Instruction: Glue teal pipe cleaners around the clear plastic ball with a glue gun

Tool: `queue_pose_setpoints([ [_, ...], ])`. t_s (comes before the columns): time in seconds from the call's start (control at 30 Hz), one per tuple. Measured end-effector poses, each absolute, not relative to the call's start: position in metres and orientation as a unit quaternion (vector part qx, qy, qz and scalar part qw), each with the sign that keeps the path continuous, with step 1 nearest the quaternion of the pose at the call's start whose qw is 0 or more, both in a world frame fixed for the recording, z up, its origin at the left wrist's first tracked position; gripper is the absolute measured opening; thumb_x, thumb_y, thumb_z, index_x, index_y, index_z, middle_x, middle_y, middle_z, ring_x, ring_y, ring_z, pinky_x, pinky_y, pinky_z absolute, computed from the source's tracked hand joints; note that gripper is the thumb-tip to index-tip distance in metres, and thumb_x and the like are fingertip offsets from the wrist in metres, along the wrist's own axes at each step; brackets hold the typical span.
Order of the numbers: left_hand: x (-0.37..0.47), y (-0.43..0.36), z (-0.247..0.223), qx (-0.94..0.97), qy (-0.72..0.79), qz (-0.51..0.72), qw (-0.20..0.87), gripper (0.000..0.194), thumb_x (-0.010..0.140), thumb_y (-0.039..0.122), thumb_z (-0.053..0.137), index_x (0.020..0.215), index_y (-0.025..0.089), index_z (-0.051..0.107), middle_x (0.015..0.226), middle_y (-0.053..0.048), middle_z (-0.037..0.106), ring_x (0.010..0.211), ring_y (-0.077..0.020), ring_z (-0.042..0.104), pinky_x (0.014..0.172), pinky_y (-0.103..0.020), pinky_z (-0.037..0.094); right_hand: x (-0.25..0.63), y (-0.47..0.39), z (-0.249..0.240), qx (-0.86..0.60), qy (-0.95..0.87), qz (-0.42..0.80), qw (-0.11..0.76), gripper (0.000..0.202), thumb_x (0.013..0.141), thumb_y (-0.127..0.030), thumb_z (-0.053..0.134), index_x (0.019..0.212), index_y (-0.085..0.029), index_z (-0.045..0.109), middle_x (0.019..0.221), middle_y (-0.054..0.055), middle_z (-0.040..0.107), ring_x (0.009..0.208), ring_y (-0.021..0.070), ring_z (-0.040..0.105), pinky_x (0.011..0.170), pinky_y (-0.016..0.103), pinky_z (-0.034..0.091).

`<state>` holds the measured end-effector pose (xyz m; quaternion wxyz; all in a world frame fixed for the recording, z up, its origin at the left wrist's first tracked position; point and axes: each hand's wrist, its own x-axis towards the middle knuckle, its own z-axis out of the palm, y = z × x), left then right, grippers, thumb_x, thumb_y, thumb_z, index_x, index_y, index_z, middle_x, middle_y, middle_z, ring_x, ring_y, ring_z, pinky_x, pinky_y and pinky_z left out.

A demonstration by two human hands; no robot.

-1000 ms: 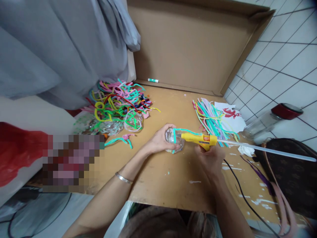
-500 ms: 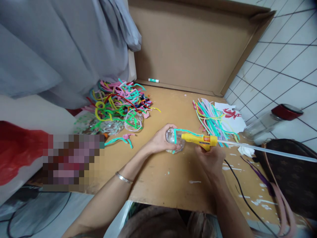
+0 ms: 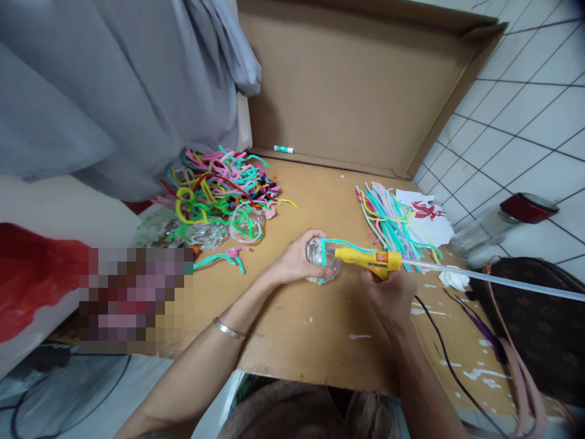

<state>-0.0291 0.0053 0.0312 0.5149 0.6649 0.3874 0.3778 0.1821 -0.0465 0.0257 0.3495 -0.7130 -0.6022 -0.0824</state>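
My left hand [image 3: 299, 257] is closed round a small clear plastic piece [image 3: 315, 249], which looks like part of a bottle. A turquoise pipe cleaner [image 3: 324, 251] runs down its side, and the loose length stretches right above the glue gun. My right hand [image 3: 388, 294] grips the handle of a yellow hot glue gun [image 3: 365, 257]. Its nozzle points left and meets the clear piece beside the pipe cleaner; whether they touch I cannot tell. A long translucent glue stick [image 3: 484, 279] sticks out of the gun's back.
Tangled pipe cleaners [image 3: 223, 183] lie at the back left near clear plastic pieces [image 3: 208, 233]. A pipe cleaner bundle [image 3: 386, 219] and white paper [image 3: 425, 222] lie right of centre. A glass bottle [image 3: 498, 225], tissue [image 3: 454, 278] and brown bag [image 3: 530, 323] stand farther right. A black cord [image 3: 441, 341] trails nearby.
Almost nothing differs. Both hands, the clear plastic piece and the glue gun keep their places, with at most a tiny shift of the gun.
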Motion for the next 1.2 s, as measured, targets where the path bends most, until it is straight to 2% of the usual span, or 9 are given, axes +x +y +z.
queue_pose_setpoints([
  [0.2, -0.0296, 0.0052, 0.0312, 0.672, 0.394, 0.374, 0.504, 0.068, 0.055, 0.028, 0.08, 0.112, 0.02, 0.046, 0.085, 0.003, 0.051, 0.071, -0.0102, 0.048, 0.065, -0.022, 0.042, 0.1811, -0.0463, 0.0265, -0.712, -0.602, -0.096, 0.348, 0.029, 0.066, -0.043, 0.047, 0.047, -0.025, 0.035, 0.041, -0.003, 0.033, 0.043, 0.0143, 0.04, 0.048, 0.027, 0.031],
  [0.33, -0.0296, 0.0048, 0.0316, 0.672, 0.394, 0.369, 0.507, 0.068, 0.055, 0.029, 0.08, 0.112, 0.021, 0.046, 0.085, 0.003, 0.051, 0.072, -0.0104, 0.048, 0.065, -0.022, 0.042, 0.1807, -0.0452, 0.0261, -0.71, -0.6, -0.108, 0.352, 0.028, 0.066, -0.042, 0.047, 0.048, -0.024, 0.037, 0.043, -0.002, 0.036, 0.045, 0.0147, 0.043, 0.048, 0.027, 0.031],
  [0.73, -0.0295, 0.0037, 0.034, 0.678, 0.401, 0.365, 0.496, 0.066, 0.055, 0.028, 0.08, 0.112, 0.021, 0.047, 0.084, 0.004, 0.05, 0.071, -0.0102, 0.046, 0.064, -0.022, 0.041, 0.1807, -0.0464, 0.0284, -0.71, -0.598, -0.1, 0.357, 0.031, 0.065, -0.042, 0.048, 0.045, -0.025, 0.033, 0.041, -0.003, 0.03, 0.043, 0.0135, 0.038, 0.048, 0.027, 0.027],
  [1.03, -0.0292, 0.0038, 0.0345, 0.675, 0.395, 0.367, 0.503, 0.067, 0.054, 0.028, 0.08, 0.111, 0.02, 0.046, 0.082, 0.004, 0.048, 0.07, -0.01, 0.046, 0.063, -0.021, 0.04, 0.1798, -0.0456, 0.0274, -0.719, -0.589, -0.103, 0.355, 0.03, 0.067, -0.044, 0.046, 0.046, -0.023, 0.039, 0.042, -0.001, 0.038, 0.044, 0.0137, 0.04, 0.049, 0.028, 0.03],
  [1.2, -0.0291, 0.0042, 0.033, 0.675, 0.394, 0.371, 0.503, 0.067, 0.054, 0.028, 0.08, 0.111, 0.02, 0.046, 0.083, 0.004, 0.048, 0.07, -0.0097, 0.046, 0.063, -0.022, 0.04, 0.1797, -0.0463, 0.0284, -0.71, -0.6, -0.099, 0.354, 0.031, 0.067, -0.044, 0.044, 0.046, -0.023, 0.039, 0.041, -0.002, 0.037, 0.043, 0.0131, 0.039, 0.047, 0.027, 0.028],
])
